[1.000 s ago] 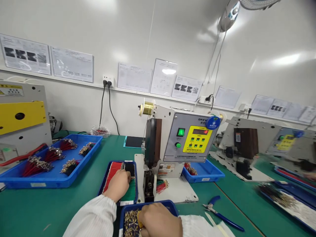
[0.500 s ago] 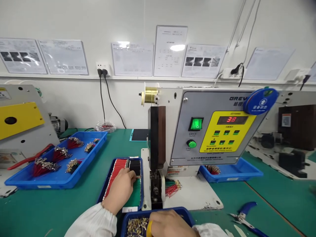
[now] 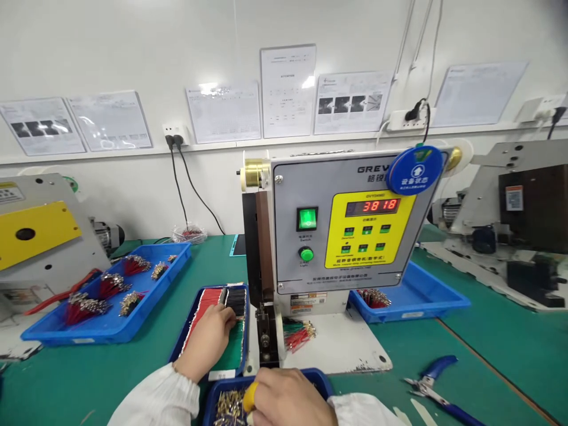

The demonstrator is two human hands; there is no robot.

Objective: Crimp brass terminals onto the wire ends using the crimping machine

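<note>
Saw grey-fronted machine (image 3: 337, 231) mid-bench. Left of its base, spotted dark blue wire tray (image 3: 176, 349), packed with straight wires (image 3: 205, 310) in red, black and green blocks, pale ends lined up along edges. Nearer, in front of base, found dark blue terminal tray (image 3: 326, 384) with loose, jumbled gold-coloured pieces (image 3: 231, 405). Saw left hand (image 3: 208, 340) on wires, fingers bent, nearly closed; couldn't tell if gripping any. Saw right hand (image 3: 288, 396) over terminal tray, fingers curled, yellow item (image 3: 251, 396) at tips; couldn't tell if pinching anything. Read "设备状态" on round blue tag (image 3: 416, 170), partly covering brand "GREW…". Read red 3818 on display (image 3: 373, 206), "Switch" and "Light" by green controls (image 3: 307, 219).
</note>
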